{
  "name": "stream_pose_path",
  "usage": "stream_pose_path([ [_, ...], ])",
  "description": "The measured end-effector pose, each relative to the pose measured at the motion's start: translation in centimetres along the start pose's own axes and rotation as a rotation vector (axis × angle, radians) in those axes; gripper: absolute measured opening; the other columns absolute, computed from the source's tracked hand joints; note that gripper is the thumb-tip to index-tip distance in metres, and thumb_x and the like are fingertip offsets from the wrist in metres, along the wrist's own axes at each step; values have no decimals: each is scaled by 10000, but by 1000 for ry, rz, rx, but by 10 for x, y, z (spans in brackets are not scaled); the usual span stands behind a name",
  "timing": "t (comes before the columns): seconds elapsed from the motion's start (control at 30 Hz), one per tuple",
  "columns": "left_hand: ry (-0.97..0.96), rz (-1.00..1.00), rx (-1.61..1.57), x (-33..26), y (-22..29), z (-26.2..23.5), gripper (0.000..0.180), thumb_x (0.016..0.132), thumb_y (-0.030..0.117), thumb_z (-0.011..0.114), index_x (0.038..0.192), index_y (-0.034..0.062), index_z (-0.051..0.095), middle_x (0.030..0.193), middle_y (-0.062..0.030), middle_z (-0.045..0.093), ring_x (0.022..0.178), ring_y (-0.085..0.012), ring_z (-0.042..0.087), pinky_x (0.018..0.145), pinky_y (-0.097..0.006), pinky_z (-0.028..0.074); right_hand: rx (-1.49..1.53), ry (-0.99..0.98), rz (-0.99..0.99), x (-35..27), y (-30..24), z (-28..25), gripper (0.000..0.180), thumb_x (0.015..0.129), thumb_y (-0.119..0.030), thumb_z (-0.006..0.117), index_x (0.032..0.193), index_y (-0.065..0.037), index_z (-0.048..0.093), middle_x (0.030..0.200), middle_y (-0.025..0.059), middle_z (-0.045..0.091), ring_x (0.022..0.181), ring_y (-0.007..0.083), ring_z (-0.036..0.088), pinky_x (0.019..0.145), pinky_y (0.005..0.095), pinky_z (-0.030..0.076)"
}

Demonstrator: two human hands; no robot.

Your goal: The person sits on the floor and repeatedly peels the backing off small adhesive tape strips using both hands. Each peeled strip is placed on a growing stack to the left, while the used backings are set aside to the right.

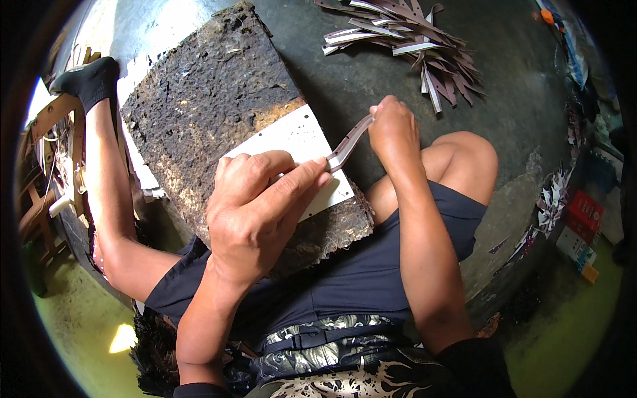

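Observation:
A narrow strip (350, 143), brownish on one face and pale along its edge, stretches between my two hands with a bend in it. My left hand (255, 199) pinches its near end over a white plate (292, 136) dotted with small dark holes. At the strip's other end, my right hand (396, 129) grips it in closed fingers, off the plate's right side. Beneath the plate lies a thick, rough, dark block (212, 86) with a crumbly surface, resting across my lap. My left fingers cover part of the plate.
A loose pile of similar brown and white strips (424, 46) lies on the dark floor (517, 79) at the far right. Scraps (552, 199) and a red packet (585, 215) sit along the right edge. At the left stands a wooden frame (50, 126) beside my outstretched leg.

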State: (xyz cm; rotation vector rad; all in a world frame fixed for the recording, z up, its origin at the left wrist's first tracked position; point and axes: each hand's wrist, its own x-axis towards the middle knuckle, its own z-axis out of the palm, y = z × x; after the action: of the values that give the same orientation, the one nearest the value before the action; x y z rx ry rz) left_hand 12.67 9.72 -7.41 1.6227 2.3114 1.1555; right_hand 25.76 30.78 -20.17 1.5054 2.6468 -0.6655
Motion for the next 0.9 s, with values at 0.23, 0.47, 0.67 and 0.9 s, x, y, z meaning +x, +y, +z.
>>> stream_pose_path([
  [0.23, 33, -23, 23, -8, 1, -1, 314, 833, 123, 972, 1135, 124, 887, 955, -31, 705, 788, -220, 641, 720, -394, 457, 1602, -439, 374, -41, -26, -70, 684, 1182, -378, 652, 1697, -98, 299, 1074, 196, 754, 988, 226, 779, 883, 346, 646],
  [0.47, 28, -38, 53, -8, 3, -1, 306, 831, 134, 975, 1125, 132, 886, 955, -23, 700, 784, -213, 636, 721, -385, 456, 1741, -247, 145, -80, -65, -66, 849, 1005, 97, 811, 1684, -110, 346, 1043, 110, 754, 957, 137, 741, 901, 304, 642],
  [0.67, 33, -27, 62, -5, 3, 1, 305, 835, 140, 975, 1127, 140, 888, 946, -16, 699, 769, -208, 618, 720, -384, 452, 1640, -214, 217, -70, -53, -59, 686, 1015, 81, 803, 1574, -112, 454, 1015, 82, 752, 913, 126, 716, 837, 280, 572],
  [0.9, 30, -26, 43, -7, 2, 2, 317, 830, 126, 979, 1134, 136, 888, 944, -16, 700, 766, -208, 610, 723, -384, 454, 1691, -196, 236, -68, -48, -50, 652, 999, 37, 850, 1523, -86, 484, 989, 86, 741, 894, 123, 709, 838, 272, 578],
])
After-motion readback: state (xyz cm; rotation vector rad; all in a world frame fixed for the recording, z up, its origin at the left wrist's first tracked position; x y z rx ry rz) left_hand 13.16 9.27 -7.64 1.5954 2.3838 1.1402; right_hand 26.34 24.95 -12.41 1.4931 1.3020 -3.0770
